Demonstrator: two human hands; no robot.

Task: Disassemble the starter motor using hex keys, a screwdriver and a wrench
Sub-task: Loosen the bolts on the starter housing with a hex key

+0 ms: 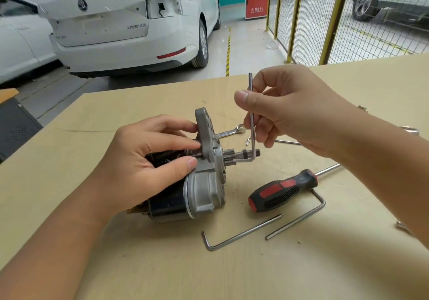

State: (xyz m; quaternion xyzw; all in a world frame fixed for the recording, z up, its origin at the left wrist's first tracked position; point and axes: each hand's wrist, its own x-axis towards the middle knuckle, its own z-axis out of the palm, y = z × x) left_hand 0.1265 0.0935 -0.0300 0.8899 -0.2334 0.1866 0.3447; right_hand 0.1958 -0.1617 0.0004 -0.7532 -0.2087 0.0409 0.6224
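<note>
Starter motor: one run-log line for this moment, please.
left hand steadies starter motor | right hand pinches hex key, short end at flange | screwdriver on table

A black-and-silver metal starter motor (197, 183) is laid on its side on a pale wooden table (139, 265) and is gripped on top by the left hand (148, 160). Just right of the motor, a steel L-shaped hex key (251, 123) is pinched upright by the right hand (290, 109), its short leg pointed at the motor's flange. Further right of the motor, a red-and-black-handled screwdriver (283, 189) and two long steel hex keys (241, 232) are laid flat.
</note>
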